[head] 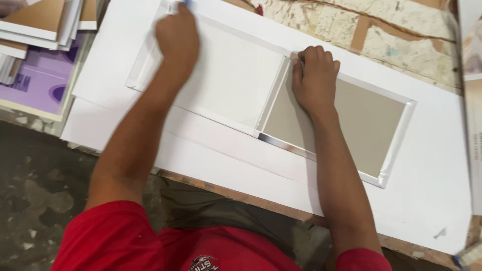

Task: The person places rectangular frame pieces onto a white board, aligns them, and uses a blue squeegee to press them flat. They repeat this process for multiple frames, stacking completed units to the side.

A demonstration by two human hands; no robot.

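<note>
A book cover lies open and face down on large white sheets (432, 165): a white left panel (228, 80) and a grey board panel (369, 125) with white edges folded over it. My left hand (176, 37) is blurred, fist closed, pressing on the far left corner of the white panel; something small and blue shows at its top, but I cannot tell if the hand holds it. My right hand (315, 78) presses with curled fingers on the top edge of the grey panel beside the spine fold (273, 95).
A stack of flat boards and purple printed covers (37, 75) lies at the far left. A worn, paint-stained wooden tabletop (351, 30) shows beyond the sheets. Another printed sheet (474, 115) sits at the right edge. My red shirt (150, 241) fills the bottom.
</note>
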